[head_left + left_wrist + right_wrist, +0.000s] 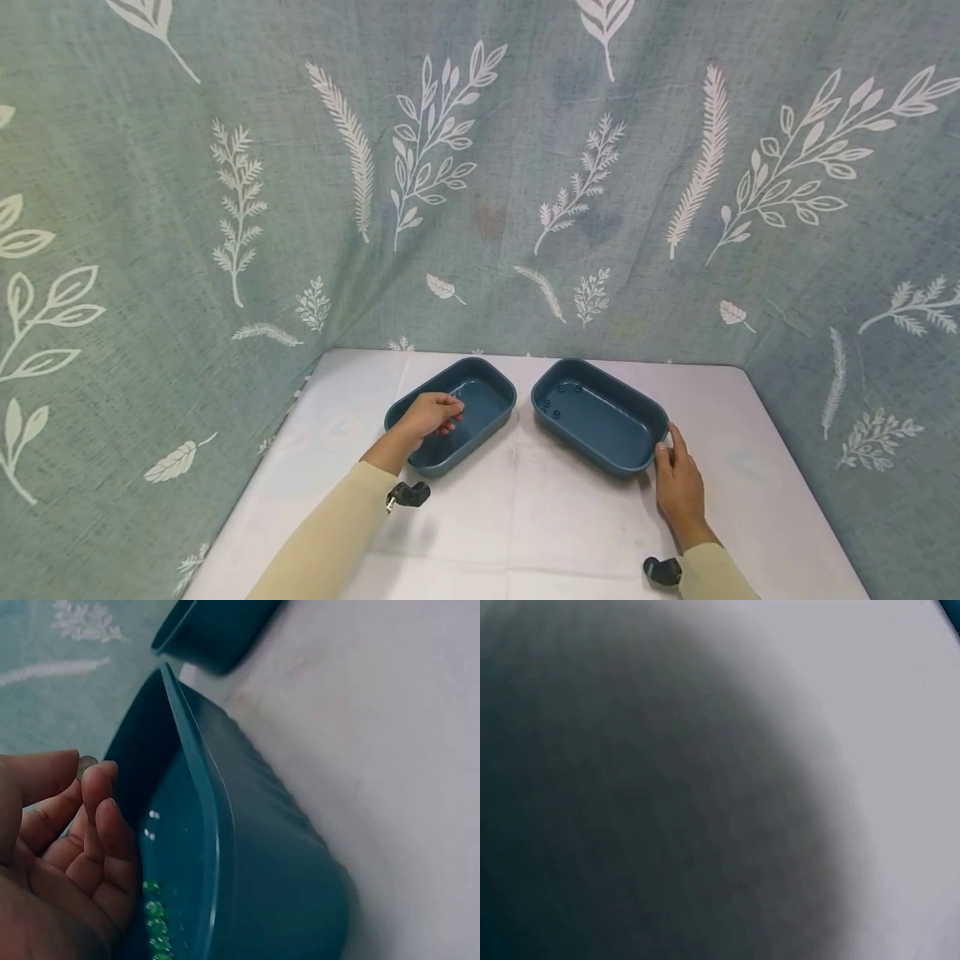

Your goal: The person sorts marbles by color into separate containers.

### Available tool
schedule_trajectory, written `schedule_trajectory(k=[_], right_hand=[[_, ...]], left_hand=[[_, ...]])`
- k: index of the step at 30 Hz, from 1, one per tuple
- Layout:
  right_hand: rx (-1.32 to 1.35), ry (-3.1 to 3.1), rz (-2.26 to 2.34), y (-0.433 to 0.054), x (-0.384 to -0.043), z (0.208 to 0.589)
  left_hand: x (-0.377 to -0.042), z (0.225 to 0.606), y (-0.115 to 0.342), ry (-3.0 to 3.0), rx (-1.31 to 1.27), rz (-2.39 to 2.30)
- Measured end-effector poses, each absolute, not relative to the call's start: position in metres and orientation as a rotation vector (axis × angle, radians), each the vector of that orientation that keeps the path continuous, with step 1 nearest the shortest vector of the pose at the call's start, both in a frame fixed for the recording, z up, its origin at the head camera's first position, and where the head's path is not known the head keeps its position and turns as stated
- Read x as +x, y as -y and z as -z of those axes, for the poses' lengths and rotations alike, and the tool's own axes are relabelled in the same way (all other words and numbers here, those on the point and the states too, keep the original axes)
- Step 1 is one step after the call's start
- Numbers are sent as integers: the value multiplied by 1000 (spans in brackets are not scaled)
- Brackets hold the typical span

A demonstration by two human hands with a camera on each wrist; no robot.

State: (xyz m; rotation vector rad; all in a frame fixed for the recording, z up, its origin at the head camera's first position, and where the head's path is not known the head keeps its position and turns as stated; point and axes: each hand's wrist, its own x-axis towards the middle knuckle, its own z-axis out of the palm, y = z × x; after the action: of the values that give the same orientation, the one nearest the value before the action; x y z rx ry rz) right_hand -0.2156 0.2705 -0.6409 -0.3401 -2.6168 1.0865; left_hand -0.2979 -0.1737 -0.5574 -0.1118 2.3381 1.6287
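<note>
Over the left blue tray (491, 435), my left hand (432, 414) pinches a small round glass marble (88, 763) between thumb and forefinger. The other fingers curl toward the palm. Several green marbles (155, 924) lie on that tray's floor in the left wrist view. At the outer end of the right blue tray (592, 457), my right hand (681, 487) rests its fingers against the wall and rim. Several small round marbles (556, 414) sit toward the far left of the right tray. A dark blur fills most of the right wrist view, hiding the hand there.
Both trays stand angled on a white-covered table (517, 533), with a narrow gap between their far ends. Green leaf-patterned cloth (480, 208) hangs behind the table and along both sides. A dark wrist camera (408, 494) is strapped near the left sleeve, another (662, 572) near the right.
</note>
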Motion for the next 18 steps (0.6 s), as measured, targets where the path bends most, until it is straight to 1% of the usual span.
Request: schedule_trajectory(k=[8,18], right_hand=[[-343,2616,-1095,-270,-215,639],[-334,2598,-1095,-271,-217,642]], left_hand=[[-309,570,176,-2213,-208,-1703],[-319,579,175,-2243,-283,-1657]])
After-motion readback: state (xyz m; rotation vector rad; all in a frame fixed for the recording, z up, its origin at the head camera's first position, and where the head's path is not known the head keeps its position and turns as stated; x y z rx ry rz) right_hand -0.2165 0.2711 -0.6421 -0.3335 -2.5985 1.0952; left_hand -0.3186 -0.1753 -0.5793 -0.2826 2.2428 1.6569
